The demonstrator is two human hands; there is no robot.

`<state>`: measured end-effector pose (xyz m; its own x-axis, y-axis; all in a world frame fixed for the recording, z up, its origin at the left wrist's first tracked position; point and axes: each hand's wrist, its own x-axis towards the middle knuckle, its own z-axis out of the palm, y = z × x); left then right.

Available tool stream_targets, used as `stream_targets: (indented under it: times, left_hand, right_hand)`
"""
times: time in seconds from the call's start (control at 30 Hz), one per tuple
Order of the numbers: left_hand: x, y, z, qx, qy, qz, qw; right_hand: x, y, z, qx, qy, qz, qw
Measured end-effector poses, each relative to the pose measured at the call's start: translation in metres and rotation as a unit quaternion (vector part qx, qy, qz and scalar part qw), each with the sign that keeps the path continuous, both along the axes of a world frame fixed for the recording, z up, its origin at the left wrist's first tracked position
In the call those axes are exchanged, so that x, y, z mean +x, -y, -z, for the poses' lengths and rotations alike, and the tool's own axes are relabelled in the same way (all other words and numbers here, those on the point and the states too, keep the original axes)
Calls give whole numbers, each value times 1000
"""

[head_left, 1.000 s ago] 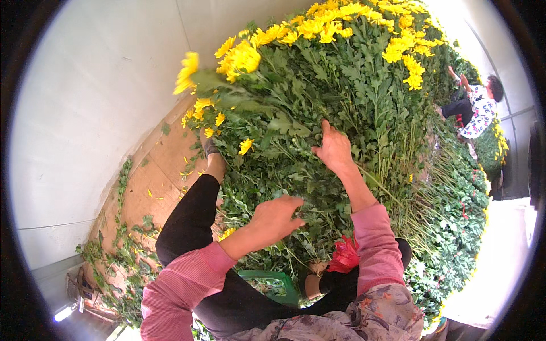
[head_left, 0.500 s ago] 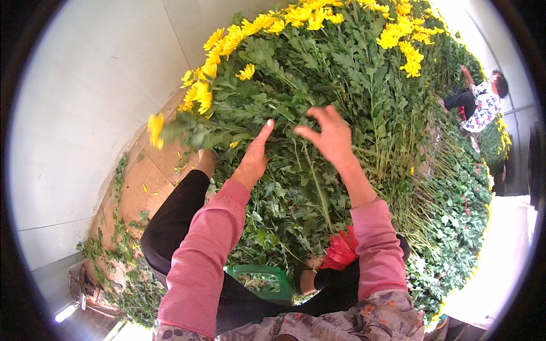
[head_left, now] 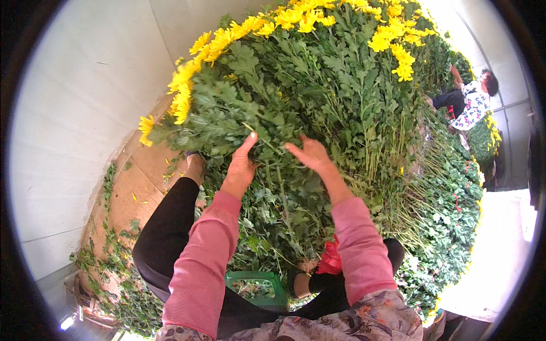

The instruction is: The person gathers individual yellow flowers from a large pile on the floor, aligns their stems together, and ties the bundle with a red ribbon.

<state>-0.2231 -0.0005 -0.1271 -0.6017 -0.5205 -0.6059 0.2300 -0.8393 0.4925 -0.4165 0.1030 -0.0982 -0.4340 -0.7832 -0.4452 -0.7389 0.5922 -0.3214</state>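
Note:
A large pile of yellow chrysanthemums point(head_left: 352, 96) with long leafy green stems lies in front of me, most blooms along the far edge. My left hand point(head_left: 240, 170) is at the near left side of the pile, thumb up against the stems of a leafy bunch point(head_left: 219, 125) and its other fingers curled, partly hidden by leaves. The blooms of this bunch point left. Just right of it, my right hand point(head_left: 315, 156) reaches into the foliage with thumb and forefinger apart; its other fingers are partly hidden.
Red plastic wrapping point(head_left: 330, 258) lies by my right leg. A green plastic stool point(head_left: 259, 278) is between my legs. Cut leaves litter the brown floor point(head_left: 136, 187) beside a pale wall point(head_left: 85, 113). Another person point(head_left: 472, 102) works at the far right. More bundles point(head_left: 443, 221) lie at right.
My right hand has come down and left, closer to my left hand. The left hand has moved slightly left, and the bunch near it now lies fuller across the pile.

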Motion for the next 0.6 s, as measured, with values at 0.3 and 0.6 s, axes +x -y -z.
stream_targets:
  times: [0.3,0.6]
  left_hand:
    - [74,-47,-55,-58,-77,-154,983]
    - [44,-50,-117,-88,-18,-101,991]
  right_hand:
    - [95,-31,-60,-227,9,-48,973]
    - [60,-27,-121,-44,206,11,977]
